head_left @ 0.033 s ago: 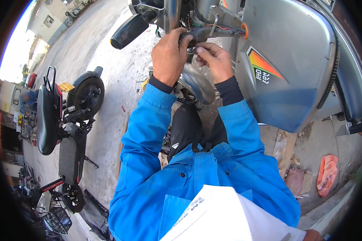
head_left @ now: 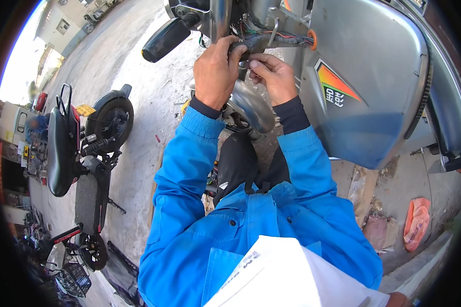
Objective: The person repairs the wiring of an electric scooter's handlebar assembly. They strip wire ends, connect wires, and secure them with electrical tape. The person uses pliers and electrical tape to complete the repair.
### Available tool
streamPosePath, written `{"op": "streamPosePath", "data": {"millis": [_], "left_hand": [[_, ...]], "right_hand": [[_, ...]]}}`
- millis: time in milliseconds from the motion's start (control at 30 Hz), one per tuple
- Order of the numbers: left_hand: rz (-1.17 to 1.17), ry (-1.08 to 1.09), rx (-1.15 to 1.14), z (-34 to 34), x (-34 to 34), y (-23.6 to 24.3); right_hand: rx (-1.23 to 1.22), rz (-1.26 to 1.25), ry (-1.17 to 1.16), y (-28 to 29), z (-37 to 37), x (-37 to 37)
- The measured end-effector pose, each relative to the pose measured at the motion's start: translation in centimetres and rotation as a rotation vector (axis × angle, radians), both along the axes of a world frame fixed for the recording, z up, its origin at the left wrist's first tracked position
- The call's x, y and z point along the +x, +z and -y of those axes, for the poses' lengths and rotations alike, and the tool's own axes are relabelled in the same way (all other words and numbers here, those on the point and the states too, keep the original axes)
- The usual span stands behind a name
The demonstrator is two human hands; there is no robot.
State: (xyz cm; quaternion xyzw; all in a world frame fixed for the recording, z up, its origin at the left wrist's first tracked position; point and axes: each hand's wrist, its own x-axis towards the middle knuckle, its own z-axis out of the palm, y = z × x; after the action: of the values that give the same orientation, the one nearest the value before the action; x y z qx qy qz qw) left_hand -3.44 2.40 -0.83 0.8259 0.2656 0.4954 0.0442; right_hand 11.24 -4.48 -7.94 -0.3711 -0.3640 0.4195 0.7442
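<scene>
At the front of a grey vehicle, my left hand [head_left: 214,72] is closed around a dark wrapped wiring harness [head_left: 261,40]. Its thumb and fingers pinch the harness near the chrome fork tube [head_left: 220,21]. Just to the right, my right hand [head_left: 274,78] has thumb and forefinger pressed together close under the harness. Whatever lies in that pinch is too small and dark to name. Coloured wires run along the harness to an orange ring [head_left: 311,39] in the grey body panel [head_left: 366,66]. A curved metal mudguard [head_left: 252,105] sits below my hands.
A black turn-signal-like housing [head_left: 166,40] juts out at the upper left. An electric scooter [head_left: 89,184] with a black seat stands on the concrete at left. An orange-pink bag [head_left: 417,222] and flattened cardboard [head_left: 362,192] lie at lower right.
</scene>
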Motion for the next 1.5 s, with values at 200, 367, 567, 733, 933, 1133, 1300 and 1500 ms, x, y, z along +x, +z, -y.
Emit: {"op": "streamPosePath", "data": {"millis": [200,367,567,733,933,1133,1300,1500], "left_hand": [[-0.037,-0.074,-0.133,-0.2,-0.6,0.8],[-0.040,-0.142,-0.056,0.0,-0.9,0.7],[-0.022,-0.260,0.105,0.6,-1.4,0.2],[-0.069,-0.238,0.252,1.4,-0.9,-0.7],[0.077,-0.252,0.271,1.3,-0.1,-1.1],[0.323,-0.255,0.080,5.2,-0.9,-7.1],[0.023,-0.197,-0.213,11.6,-6.8,-19.7],[-0.126,0.234,-0.871,17.0,-21.5,-33.6]], "right_hand": [[0.077,-0.199,0.118,1.1,0.0,0.0],[0.056,-0.282,0.186,1.2,0.3,0.5],[0.049,-0.340,0.174,1.1,0.3,0.4],[0.067,-0.377,0.183,1.0,-0.2,0.1],[0.065,-0.364,0.127,1.1,0.2,-0.3],[0.018,-0.129,0.035,-2.2,2.5,-0.4],[-0.210,0.034,-0.009,-11.5,9.0,-0.3],[-0.507,0.066,-0.078,-20.6,19.4,-1.9]]}}
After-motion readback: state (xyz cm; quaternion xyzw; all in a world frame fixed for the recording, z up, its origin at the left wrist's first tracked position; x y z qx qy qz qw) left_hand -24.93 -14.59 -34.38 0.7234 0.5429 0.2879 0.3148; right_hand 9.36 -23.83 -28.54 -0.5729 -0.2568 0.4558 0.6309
